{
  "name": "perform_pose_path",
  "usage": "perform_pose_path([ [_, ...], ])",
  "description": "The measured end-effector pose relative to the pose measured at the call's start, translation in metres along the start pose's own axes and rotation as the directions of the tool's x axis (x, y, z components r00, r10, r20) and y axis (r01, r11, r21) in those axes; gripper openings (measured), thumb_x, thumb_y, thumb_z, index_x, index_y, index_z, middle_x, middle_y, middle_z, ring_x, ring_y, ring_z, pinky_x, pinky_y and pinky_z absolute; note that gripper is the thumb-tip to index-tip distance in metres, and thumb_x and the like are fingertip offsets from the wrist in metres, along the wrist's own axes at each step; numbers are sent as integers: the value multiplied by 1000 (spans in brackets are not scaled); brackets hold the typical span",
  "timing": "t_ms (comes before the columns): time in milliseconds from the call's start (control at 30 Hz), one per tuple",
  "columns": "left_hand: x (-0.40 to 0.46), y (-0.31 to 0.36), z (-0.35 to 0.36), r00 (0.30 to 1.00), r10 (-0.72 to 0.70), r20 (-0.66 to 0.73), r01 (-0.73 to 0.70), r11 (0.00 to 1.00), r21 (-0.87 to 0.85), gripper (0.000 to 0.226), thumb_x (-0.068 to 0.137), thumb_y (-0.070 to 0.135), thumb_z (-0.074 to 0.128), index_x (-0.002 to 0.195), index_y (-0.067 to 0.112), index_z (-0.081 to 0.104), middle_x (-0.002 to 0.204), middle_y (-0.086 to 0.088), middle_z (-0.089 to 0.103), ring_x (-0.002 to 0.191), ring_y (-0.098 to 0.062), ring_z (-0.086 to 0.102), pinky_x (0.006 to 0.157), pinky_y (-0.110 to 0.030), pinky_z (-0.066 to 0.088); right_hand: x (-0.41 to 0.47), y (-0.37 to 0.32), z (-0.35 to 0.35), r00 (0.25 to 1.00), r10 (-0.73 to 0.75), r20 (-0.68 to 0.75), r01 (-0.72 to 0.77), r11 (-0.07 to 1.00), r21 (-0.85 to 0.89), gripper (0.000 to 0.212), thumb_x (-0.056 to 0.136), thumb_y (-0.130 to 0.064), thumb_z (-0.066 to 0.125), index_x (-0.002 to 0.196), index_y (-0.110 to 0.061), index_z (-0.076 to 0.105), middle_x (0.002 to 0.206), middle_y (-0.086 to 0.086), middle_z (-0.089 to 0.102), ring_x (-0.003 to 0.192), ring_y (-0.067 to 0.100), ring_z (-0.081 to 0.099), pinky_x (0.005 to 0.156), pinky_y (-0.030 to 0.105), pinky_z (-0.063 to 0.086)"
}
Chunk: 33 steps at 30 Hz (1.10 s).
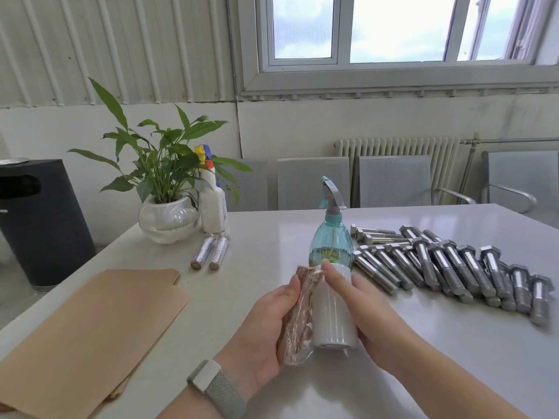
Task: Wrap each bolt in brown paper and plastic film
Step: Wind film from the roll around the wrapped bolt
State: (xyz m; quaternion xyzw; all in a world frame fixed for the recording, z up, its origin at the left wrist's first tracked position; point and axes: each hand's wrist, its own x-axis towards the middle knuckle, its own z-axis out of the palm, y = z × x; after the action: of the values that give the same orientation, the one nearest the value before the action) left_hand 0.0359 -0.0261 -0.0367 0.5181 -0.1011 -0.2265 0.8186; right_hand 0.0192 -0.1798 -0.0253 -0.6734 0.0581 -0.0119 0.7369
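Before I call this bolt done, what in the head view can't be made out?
- Bolt inside the paper-and-film bundle: fully covered by its wrapping.
- Film's free end: clear film, hidden between bundle and film roll.
- Right hand fingers: behind the roll.
- Brown paper stack: cut off by the left edge.

We saw bright daylight from the window (pixel 393 28), soft glare on the table (pixel 423 358), edges bowed, slight blur.

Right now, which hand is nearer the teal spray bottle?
The right hand. Gripping the film roll, its fingertips reach just below the teal spray bottle. The left hand holds the wrapped bolt, lower and further left.
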Motion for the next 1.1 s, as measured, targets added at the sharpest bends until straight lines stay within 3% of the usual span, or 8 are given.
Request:
perform_pose_path([
  [133, 5, 1, -1, 992, 100, -81, -105, 992, -70, 35, 83, 46, 63, 88, 14, 75, 71, -5, 53, 56, -13, 48, 49, -25, 45, -1, -3, 2, 991, -44, -126, 39, 998, -45, 72, 63, -70, 70, 114, -20, 57, 106, 3, 70, 94, 19, 69, 80, 37, 56],
  [267, 8, 3, 1, 976, 117, -181, -150, 972, -179, 43, 83, 46, 62, 101, 7, 63, 69, -4, 50, 52, -12, 45, 45, -23, 42, -5, 0, 12, 963, -192, -189, 177, 980, -94, 71, 57, -81, 69, 106, -34, 51, 95, -14, 67, 77, -2, 67, 60, 18, 49],
  [400, 6, 4, 2, 953, 173, -248, -204, 973, -103, 41, 85, 47, 58, 96, 7, 58, 60, -3, 54, 48, -13, 50, 44, -25, 43, -6, 6, 18, 951, -262, -163, 246, 962, -116, 66, 61, -84, 58, 106, -35, 57, 89, -21, 67, 78, -4, 65, 69, 26, 50],
  [533, 2, 0, 9, 969, 154, -195, -183, 973, -140, 51, 87, 43, 59, 113, -1, 60, 98, -21, 72, 87, -32, 71, 68, -37, 59, -9, 11, 26, 937, -329, -121, 313, 940, -133, 60, 65, -88, 51, 99, -40, 62, 94, -17, 70, 86, 0, 67, 76, 30, 50],
  [667, -1, 0, 7, 978, 174, -113, -189, 972, -142, 48, 92, 39, 59, 123, 3, 63, 121, -24, 65, 113, -37, 63, 86, -43, 56, -10, 13, 30, 941, -285, -185, 275, 958, -78, 56, 69, -82, 37, 96, -39, 60, 95, -15, 69, 92, 5, 65, 88, 43, 52],
  [767, -2, 4, 7, 965, 260, -37, -261, 965, -37, 30, 89, 34, 68, 113, 16, 71, 117, -16, 69, 107, -27, 68, 81, -33, 57, -14, 10, 31, 960, -218, -176, 218, 976, -18, 59, 72, -78, 40, 101, -31, 61, 98, -7, 70, 97, 15, 67, 92, 52, 52],
  [933, -1, 2, 8, 904, 375, -207, -367, 927, 77, 26, 80, 37, 74, 102, 23, 73, 103, -12, 73, 92, -24, 72, 70, -28, 57, -19, 7, 31, 998, -54, 24, 50, 986, 160, 61, 81, -65, 65, 113, -14, 68, 111, 11, 72, 104, 28, 69, 95, 51, 52],
  [1100, -3, 1, 8, 951, 239, -195, -252, 967, -42, 53, 77, 69, 57, 94, 22, 77, 101, -12, 74, 92, -26, 73, 66, -33, 58, -20, 6, 32, 991, -23, 128, -1, 982, 187, 51, 83, -58, 57, 113, -20, 71, 111, 7, 73, 103, 25, 70, 90, 44, 55],
])
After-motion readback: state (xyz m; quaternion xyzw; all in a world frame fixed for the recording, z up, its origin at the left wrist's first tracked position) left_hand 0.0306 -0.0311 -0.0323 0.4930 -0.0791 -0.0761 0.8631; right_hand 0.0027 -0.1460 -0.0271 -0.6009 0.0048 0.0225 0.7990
